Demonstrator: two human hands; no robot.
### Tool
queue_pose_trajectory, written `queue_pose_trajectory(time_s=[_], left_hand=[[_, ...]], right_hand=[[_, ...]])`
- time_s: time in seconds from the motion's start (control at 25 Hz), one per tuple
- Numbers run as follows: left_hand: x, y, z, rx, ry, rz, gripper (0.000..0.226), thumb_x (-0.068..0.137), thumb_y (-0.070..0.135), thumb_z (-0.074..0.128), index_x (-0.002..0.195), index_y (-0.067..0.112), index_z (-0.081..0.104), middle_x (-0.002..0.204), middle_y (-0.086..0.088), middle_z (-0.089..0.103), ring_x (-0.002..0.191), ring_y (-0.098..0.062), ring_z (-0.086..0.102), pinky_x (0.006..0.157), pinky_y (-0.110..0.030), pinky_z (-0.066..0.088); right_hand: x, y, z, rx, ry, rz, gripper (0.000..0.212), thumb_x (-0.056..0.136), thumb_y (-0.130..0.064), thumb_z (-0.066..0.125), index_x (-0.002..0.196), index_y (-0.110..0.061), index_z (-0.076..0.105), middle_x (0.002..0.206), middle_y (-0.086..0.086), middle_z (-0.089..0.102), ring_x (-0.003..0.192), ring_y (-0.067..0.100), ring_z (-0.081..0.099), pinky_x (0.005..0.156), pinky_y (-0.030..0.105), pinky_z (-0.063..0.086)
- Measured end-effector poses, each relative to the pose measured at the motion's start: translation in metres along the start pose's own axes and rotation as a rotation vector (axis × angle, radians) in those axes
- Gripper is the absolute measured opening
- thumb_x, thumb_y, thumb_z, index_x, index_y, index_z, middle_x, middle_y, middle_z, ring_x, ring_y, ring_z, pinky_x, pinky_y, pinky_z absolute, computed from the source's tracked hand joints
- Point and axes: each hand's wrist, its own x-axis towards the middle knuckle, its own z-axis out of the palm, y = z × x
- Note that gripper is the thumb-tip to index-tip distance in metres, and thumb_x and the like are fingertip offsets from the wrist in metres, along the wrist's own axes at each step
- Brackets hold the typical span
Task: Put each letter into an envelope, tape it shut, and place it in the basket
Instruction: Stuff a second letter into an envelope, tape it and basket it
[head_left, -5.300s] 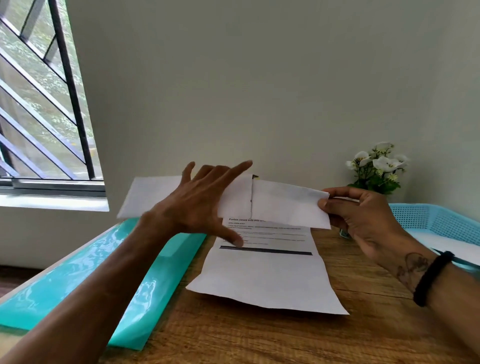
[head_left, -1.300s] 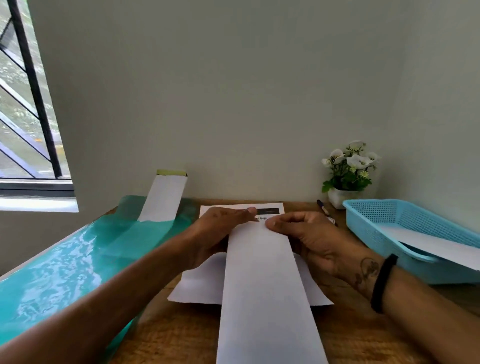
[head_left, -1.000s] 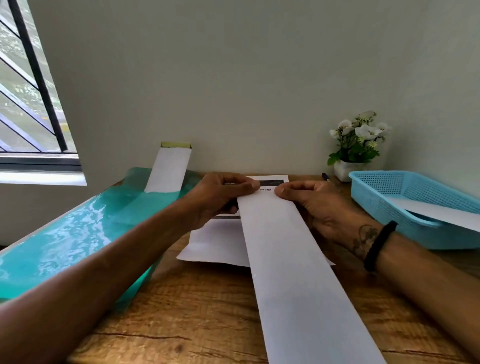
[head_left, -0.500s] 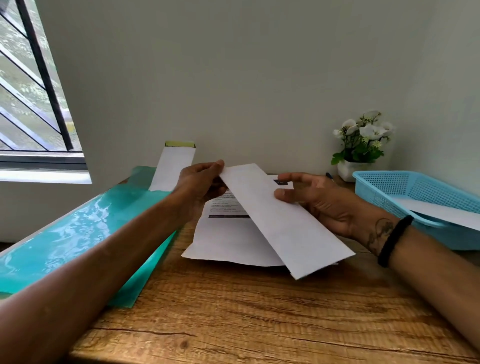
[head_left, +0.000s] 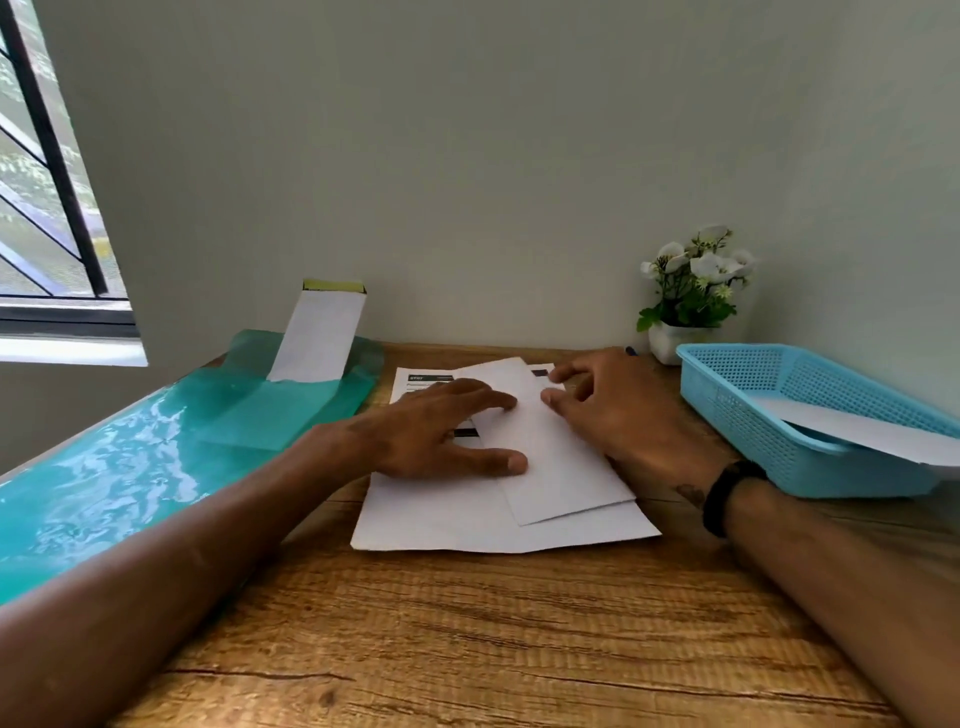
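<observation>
Where basket (head_left: 769, 415) stands, plant (head_left: 691, 291) behind

A small home-office corner is seen here: a wood-grain surface (head_left: 467, 649) is pushed against a plain pale wall (head_left: 467, 156), and a barred window (head_left: 47, 171) is set at the left. Printed letter paper (head_left: 441, 514), a teal plastic folder (head_left: 130, 467), a blue basket (head_left: 769, 415) and a potted white flower (head_left: 691, 291) are laid out.

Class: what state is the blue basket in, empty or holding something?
Holding something. One white envelope lies inside the blue basket, its near end sticking out over the rim.
</observation>
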Motion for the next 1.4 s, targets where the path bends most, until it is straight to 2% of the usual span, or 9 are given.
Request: queue_pose_trajectory(time_s=[0.12,0.32,0.56,0.64,0.76,0.88,1.0,1.2,1.4], left_hand=[[-0.002,0.0,-0.007,-0.002,-0.028,-0.012,0.083,0.082,0.079,0.051,0.157,0.05,0.03,0.171,0.014,0.019,0.158,-0.016,0.017,0.128,-0.049,0.022],[-0.006,-0.001,-0.017,-0.039,-0.085,-0.039,0.083,0.074,0.076,0.056,0.151,0.05,0.04,0.168,0.018,0.026,0.156,-0.014,0.02,0.127,-0.05,0.023],[-0.004,-0.003,-0.013,-0.066,0.233,0.069,0.064,0.089,0.071,0.042,0.136,0.034,0.064,0.149,0.01,0.057,0.134,-0.011,0.05,0.107,-0.033,0.043],[-0.003,-0.005,-0.012,-0.057,0.356,0.099,0.058,0.09,0.068,0.049,0.133,0.032,0.067,0.143,0.01,0.062,0.126,-0.009,0.056,0.1,-0.029,0.048],[0.001,-0.006,-0.012,-0.135,0.512,0.133,0.055,0.089,0.062,0.06,0.132,0.028,0.067,0.126,0.01,0.07,0.109,-0.008,0.067,0.09,-0.029,0.06],[0.005,-0.002,-0.01,-0.303,0.527,0.154,0.066,0.081,0.062,0.068,0.138,0.031,0.061,0.12,0.013,0.071,0.101,-0.003,0.071,0.083,-0.022,0.062],[0.007,0.004,-0.007,-0.448,0.525,0.174,0.074,0.075,0.061,0.075,0.142,0.037,0.055,0.114,0.02,0.069,0.097,0.005,0.071,0.078,-0.016,0.061],[0.007,0.007,-0.007,-0.486,0.668,0.187,0.057,0.083,0.051,0.078,0.135,0.037,0.062,0.11,0.014,0.074,0.092,-0.004,0.075,0.083,-0.029,0.065],[0.002,0.009,-0.004,-0.265,0.799,0.302,0.05,0.089,0.042,0.079,0.134,0.034,0.059,0.108,0.017,0.072,0.094,-0.006,0.071,0.075,-0.024,0.062]], right_hand=[[0.008,0.019,-0.013,-0.159,0.15,-0.037,0.025,0.096,-0.016,0.071,0.12,-0.013,0.073,0.118,0.008,0.072,0.104,0.021,0.066,0.087,0.029,0.054],[0.008,0.045,-0.011,-0.383,0.021,0.112,0.022,0.09,-0.003,0.066,0.111,-0.01,0.069,0.116,0.015,0.057,0.103,0.03,0.058,0.093,0.046,0.056],[0.007,0.051,-0.015,-0.275,0.099,0.073,0.015,0.095,-0.011,0.065,0.109,-0.015,0.066,0.1,0.006,0.07,0.089,0.023,0.066,0.081,0.046,0.061],[0.008,0.047,-0.017,-0.12,0.13,0.068,0.018,0.092,-0.012,0.073,0.109,-0.018,0.069,0.094,-0.003,0.072,0.086,0.011,0.069,0.076,0.029,0.062],[0.01,0.025,-0.021,0.395,0.114,0.127,0.029,0.083,-0.017,0.087,0.106,-0.025,0.072,0.083,-0.017,0.076,0.079,-0.006,0.073,0.062,0.001,0.05],[0.009,0.001,-0.019,0.809,0.024,0.142,0.032,0.08,-0.025,0.09,0.108,-0.026,0.076,0.094,-0.011,0.083,0.089,0.004,0.079,0.07,0.015,0.06],[0.005,-0.017,-0.014,0.954,-0.009,0.156,0.033,0.078,-0.022,0.089,0.109,-0.022,0.077,0.097,-0.005,0.083,0.091,0.015,0.08,0.072,0.026,0.064],[0.001,-0.022,-0.016,1.01,-0.026,0.144,0.031,0.079,-0.021,0.087,0.108,-0.019,0.077,0.096,-0.002,0.084,0.09,0.017,0.081,0.07,0.027,0.065],[-0.003,-0.026,-0.015,0.882,-0.018,0.073,0.046,0.069,-0.039,0.09,0.109,-0.021,0.078,0.098,-0.005,0.083,0.092,0.011,0.079,0.072,0.029,0.066]])
